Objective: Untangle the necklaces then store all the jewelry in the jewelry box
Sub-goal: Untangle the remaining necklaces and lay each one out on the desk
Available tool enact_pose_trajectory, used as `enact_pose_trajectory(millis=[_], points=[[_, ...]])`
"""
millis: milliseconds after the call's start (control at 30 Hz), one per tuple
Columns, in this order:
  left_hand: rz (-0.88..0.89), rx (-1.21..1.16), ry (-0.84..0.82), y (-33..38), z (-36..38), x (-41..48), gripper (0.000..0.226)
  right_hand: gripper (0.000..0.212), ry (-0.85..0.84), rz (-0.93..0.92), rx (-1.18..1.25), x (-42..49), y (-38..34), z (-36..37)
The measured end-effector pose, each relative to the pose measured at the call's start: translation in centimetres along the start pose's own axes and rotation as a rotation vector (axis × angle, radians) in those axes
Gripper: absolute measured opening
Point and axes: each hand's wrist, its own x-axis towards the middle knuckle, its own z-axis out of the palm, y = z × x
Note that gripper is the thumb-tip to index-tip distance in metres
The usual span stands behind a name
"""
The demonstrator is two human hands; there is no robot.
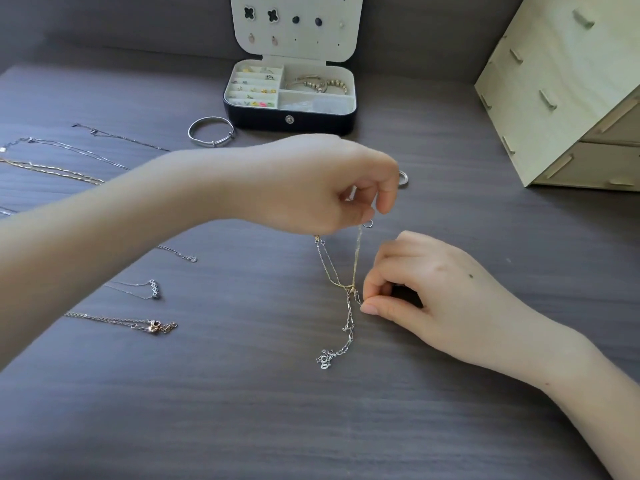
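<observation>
Necklaces [350,287], 2, knotted together: 1 gold chain [356,258], 1 silver chain [347,329], hanging at table [277,427] centre, silver end trailing on the surface. Left hand [311,188] raised, pinching gold chain at top. Right hand [433,299] pinching silver chain just beside knot. Jewelry box [289,119] open behind, 2 black clover studs [260,14] on lid. 1 silver bangle [211,132] just left of box. 6 separate chains [121,320] laid out at left.

Left hand [311,181] raised, fingers curled, pinching; right hand [426,282] lower, thumb-forefinger pinching.
</observation>
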Motion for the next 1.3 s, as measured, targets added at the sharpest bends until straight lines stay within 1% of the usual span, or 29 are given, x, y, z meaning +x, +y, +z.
enact_pose_trajectory(millis=[200,300,333,400,433,500,567,633,700,767,833,1000,1167,1300], points=[[0.020,0.052,-0.097,0.4,0.8,2.2,0.021,0.023,0.016,-0.012,-0.001,0.1,-0.2,-0.1],[0.038,0.061,-0.112,0.1,1.4,2.4,0.017,0.022,0.017,-0.016,0.002,0.0,-0.2,-0.2],[0.056,0.068,-0.092,-0.2,1.7,2.3,0.016,0.021,0.015,-0.017,0.006,0.0,-0.2,-0.2],[0.077,0.118,-0.007,-0.6,2.2,1.8,0.026,0.021,0.005,-0.010,0.015,-0.1,-0.2,-0.3],[0.075,0.128,0.060,-0.8,2.5,1.3,0.029,0.021,0.002,-0.003,0.017,-0.1,-0.2,-0.4],[0.091,0.115,0.209,-1.1,3.0,-0.1,0.023,0.021,0.018,0.014,0.025,-0.2,-0.2,-0.7],[0.120,0.110,0.312,-1.5,3.6,-2.0,0.019,0.020,0.056,0.043,0.067,-0.1,-0.4,-1.1],[0.137,0.129,0.372,-1.9,4.5,-3.9,0.028,0.019,0.094,0.079,0.113,0.1,-0.5,-1.3],[0.134,0.152,0.380,-2.0,5.5,-5.3,0.043,0.016,0.100,0.120,0.112,0.6,-0.5,-1.4],[0.131,0.161,0.368,-1.8,6.3,-6.1,0.054,0.012,0.048,0.165,0.094,1.3,-0.7,-1.3],[0.138,0.178,0.352,-1.6,6.8,-6.5,0.061,0.011,-0.013,0.199,0.095,1.8,-0.9,-1.3],[0.164,0.211,0.293,-1.5,7.4,-6.6,0.064,0.009,-0.158,0.259,0.054,3.0,-1.5,-1.9],[0.166,0.245,0.292,-1.4,7.6,-6.9,0.064,0.009,-0.305,0.241,-0.058,4.0,-1.7,-2.2],[0.169,0.226,0.295,-1.4,7.8,-7.0,0.067,0.012,-0.371,0.196,-0.137,4.4,-2.1,-2.3]])
